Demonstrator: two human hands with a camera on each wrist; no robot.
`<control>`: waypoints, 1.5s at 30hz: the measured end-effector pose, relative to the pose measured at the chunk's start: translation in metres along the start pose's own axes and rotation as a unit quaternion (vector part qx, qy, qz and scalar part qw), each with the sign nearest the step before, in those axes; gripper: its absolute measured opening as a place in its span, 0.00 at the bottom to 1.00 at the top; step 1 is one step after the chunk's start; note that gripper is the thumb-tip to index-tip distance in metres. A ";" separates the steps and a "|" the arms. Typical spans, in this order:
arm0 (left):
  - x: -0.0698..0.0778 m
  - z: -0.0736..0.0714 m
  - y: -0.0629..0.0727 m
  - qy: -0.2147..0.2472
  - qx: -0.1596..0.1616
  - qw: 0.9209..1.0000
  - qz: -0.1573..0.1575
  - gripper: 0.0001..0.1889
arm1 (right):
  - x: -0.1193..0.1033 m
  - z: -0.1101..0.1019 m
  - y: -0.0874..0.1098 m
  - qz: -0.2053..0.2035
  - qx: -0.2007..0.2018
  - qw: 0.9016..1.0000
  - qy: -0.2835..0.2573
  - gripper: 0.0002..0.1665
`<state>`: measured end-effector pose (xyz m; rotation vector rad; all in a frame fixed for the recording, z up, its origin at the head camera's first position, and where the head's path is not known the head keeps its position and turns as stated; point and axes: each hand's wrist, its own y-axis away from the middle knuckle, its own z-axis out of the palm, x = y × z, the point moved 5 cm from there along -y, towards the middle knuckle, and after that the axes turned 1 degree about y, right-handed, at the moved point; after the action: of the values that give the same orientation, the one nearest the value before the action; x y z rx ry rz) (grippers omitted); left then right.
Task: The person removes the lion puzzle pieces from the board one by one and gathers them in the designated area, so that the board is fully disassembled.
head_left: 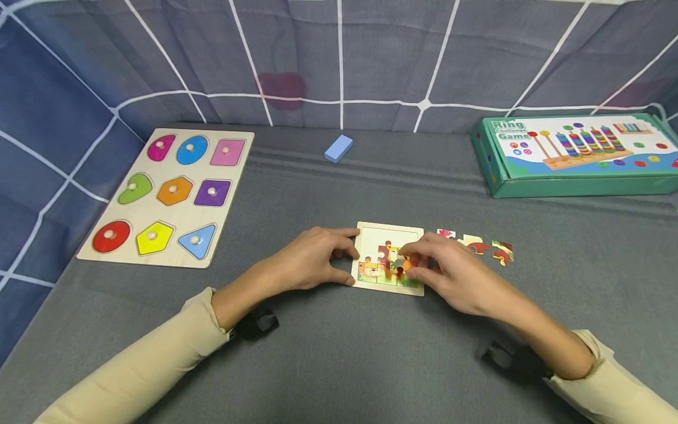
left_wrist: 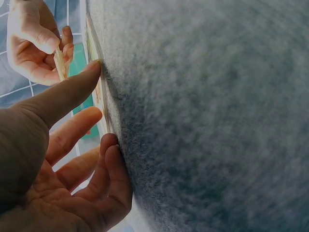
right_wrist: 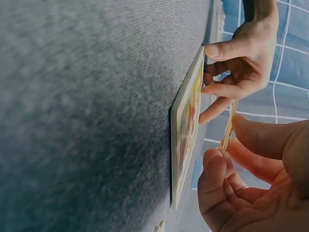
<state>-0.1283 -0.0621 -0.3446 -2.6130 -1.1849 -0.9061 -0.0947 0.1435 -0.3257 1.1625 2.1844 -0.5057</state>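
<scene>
Board (head_left: 373, 242) on counter (head_left: 339, 359); left hand (head_left: 309, 259) spread, thumb and fingers against its left edge, presumably to stop sliding. Right hand (head_left: 455, 274) pinches piece (right_wrist: 229, 128) above it near one end, likely keeping the rest clear. Loose pieces (head_left: 471, 241) lie right, probably for reach.

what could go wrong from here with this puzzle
The pinched piece might slip from the right hand and land askew on the laid pieces.
The puzzle tray may shift, as the left hand touches only its left side.
The right hand could brush the nearby loose pieces.
</scene>
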 end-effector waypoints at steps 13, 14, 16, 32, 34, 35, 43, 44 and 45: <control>0.000 0.000 0.001 -0.002 0.004 1.000 0.002 0.19 | 0.012 -0.008 0.022 0.006 0.025 0.999 0.020 0.18; 0.000 0.000 0.001 -0.002 0.003 1.000 0.002 0.19 | 0.013 -0.008 0.023 0.003 0.027 0.999 0.022 0.17; 0.000 0.000 0.001 -0.002 0.003 1.000 0.001 0.19 | 0.015 -0.009 0.025 -0.001 0.030 0.999 0.024 0.18; 0.000 0.000 0.001 0.002 0.002 1.000 -0.002 0.19 | 0.030 -0.017 0.039 0.004 0.062 0.994 0.092 0.19; 0.000 0.000 0.001 0.003 0.003 1.000 -0.002 0.19 | 0.033 -0.018 0.039 0.012 0.062 0.993 0.103 0.19; 0.000 -0.001 0.001 0.003 0.003 1.000 -0.001 0.19 | 0.034 -0.018 0.040 0.018 0.061 0.992 0.109 0.19; 0.001 0.000 0.001 0.001 0.001 1.000 -0.001 0.19 | 0.040 -0.018 0.039 0.049 0.045 0.989 0.135 0.20; 0.001 0.000 0.001 0.001 0.001 1.000 -0.001 0.19 | 0.040 -0.018 0.039 0.048 0.045 0.988 0.136 0.20; 0.001 0.000 0.001 0.001 0.001 1.000 -0.001 0.19 | 0.040 -0.018 0.039 0.047 0.044 0.988 0.138 0.20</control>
<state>-0.1273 -0.0620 -0.3437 -2.6096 -1.1883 -0.9079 -0.0854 0.1993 -0.3411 1.4514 2.3432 -0.4251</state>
